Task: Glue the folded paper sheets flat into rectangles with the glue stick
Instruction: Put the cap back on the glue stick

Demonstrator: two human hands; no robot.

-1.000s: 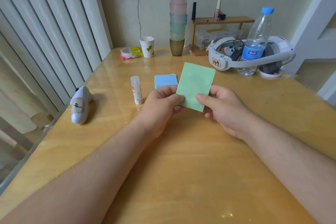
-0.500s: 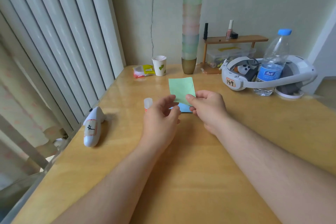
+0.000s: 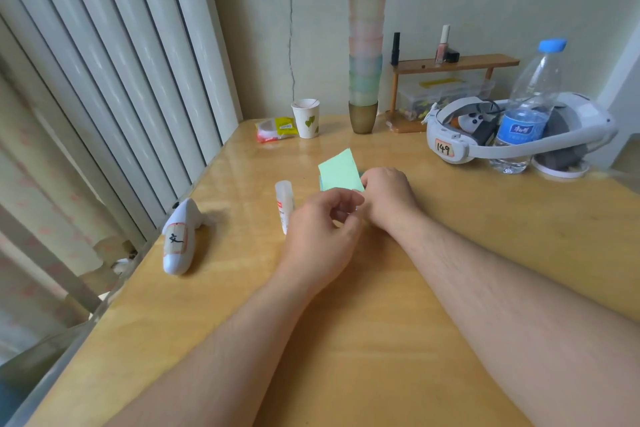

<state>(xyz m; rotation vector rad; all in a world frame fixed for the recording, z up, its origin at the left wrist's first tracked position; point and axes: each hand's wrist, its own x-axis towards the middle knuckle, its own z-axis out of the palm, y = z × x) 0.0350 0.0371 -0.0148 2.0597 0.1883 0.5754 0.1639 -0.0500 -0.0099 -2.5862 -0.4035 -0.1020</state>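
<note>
A folded green paper sheet [image 3: 340, 170] is tilted low over the wooden table [image 3: 381, 322], far of both hands. My right hand [image 3: 388, 199] pinches its near right edge. Blue paper lies under it, almost fully hidden. My left hand [image 3: 320, 236] hovers just left of the right hand with its fingers loosely curled and nothing in them. The capped white glue stick [image 3: 284, 206] with a red label is on the table directly left of my left hand, untouched.
A white whale-shaped object [image 3: 178, 239] lies near the table's left edge by the curtains. At the back are a paper cup [image 3: 306, 118], a snack packet [image 3: 275, 128], a tall cup stack [image 3: 366, 45], a small wooden shelf [image 3: 453, 62], a headset [image 3: 450, 146] and a water bottle [image 3: 526, 107].
My left hand released the green sheet and drew back. My right hand alone carried the sheet away from me and down over the blue paper.
</note>
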